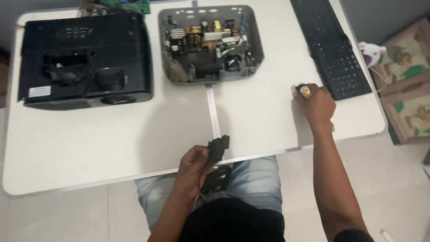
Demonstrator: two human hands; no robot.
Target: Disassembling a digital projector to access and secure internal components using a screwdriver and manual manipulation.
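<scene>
My left hand [193, 166] grips a small black plastic part [218, 148] at the near edge of the white table [112, 148], with another dark piece [217, 178] and thin wires just below it over my lap. Further right, my right hand [319, 105] rests on the table and closes around a small orange and black object [304, 91], next to the keyboard's near corner. Whether that object is lifted cannot be told.
An opened black projector housing [85, 58] sits at the far left. A grey lower shell with exposed circuit boards [209, 42] lies beside it. A black keyboard [330, 45] runs along the right side. A green board [134, 5] peeks at the far edge.
</scene>
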